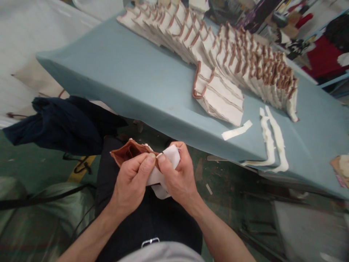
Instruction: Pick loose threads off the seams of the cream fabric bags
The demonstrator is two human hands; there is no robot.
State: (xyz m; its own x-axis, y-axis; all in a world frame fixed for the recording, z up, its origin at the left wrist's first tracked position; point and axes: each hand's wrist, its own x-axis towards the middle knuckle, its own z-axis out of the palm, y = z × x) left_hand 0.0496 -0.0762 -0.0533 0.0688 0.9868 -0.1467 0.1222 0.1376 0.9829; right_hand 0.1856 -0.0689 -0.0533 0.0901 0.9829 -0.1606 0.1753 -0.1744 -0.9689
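Above my lap I hold a sewn fabric piece [123, 153], white cloth outside with a brown lining that shows at its open left end. My left hand [134, 178] pinches its edge between thumb and fingers. Close beside it, my right hand [178, 174] grips the same edge together with a white cloth flap [171, 155] that sticks up past the thumb. The two thumbs nearly meet at the seam. More white cloth hangs below, between the hands. My palms and fingers hide much of the piece.
A blue-grey covered table [109, 62] stands ahead. Along its back runs a long row of similar white, brown-edged pieces [218, 47], with one bundle [218, 94] lying in front. White strips [237, 130] lie near the edge. Dark blue cloth [62, 123] hangs at left.
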